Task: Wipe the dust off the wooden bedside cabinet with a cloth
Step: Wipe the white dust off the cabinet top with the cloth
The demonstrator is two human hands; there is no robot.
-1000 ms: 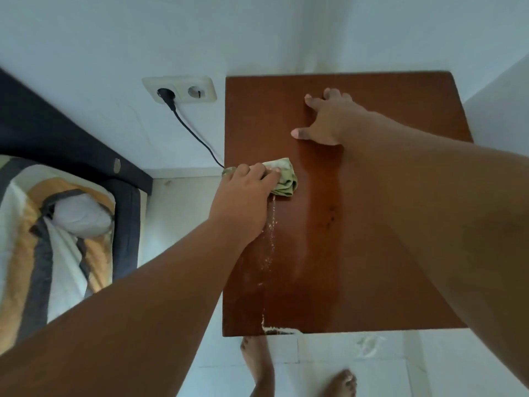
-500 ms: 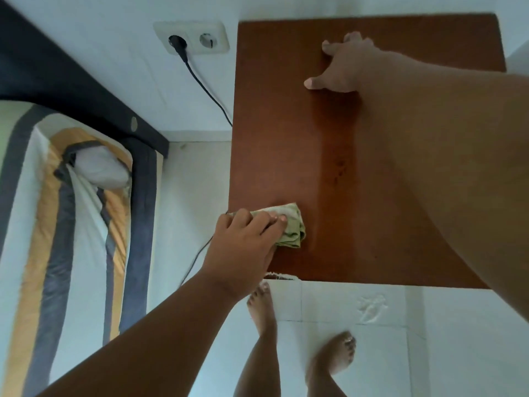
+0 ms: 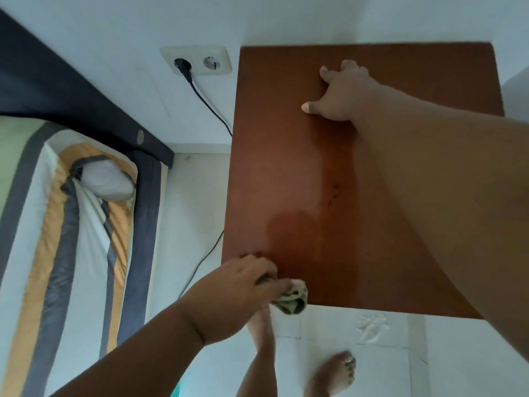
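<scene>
Seen from above: a wooden bedside cabinet (image 3: 300, 167) with a reddish-brown top, set against a white wall. Left hand (image 3: 237, 290) at the near left corner of the top, fingers curled shut around a bunched green cloth (image 3: 292, 300) — cloth poking out past the fingertips on the hand's right, hanging just over the cabinet's front edge. Right hand (image 3: 340, 93) well apart from it, near the back of the top, palm down, fingers spread flat on the wood, clamped on nothing. On the wall left of the cabinet, a double socket (image 3: 197, 60) with a black cable (image 3: 211, 110) plugged in. Striped bed (image 3: 57, 224) at far left — bare feet (image 3: 335, 373) on white floor below.
</scene>
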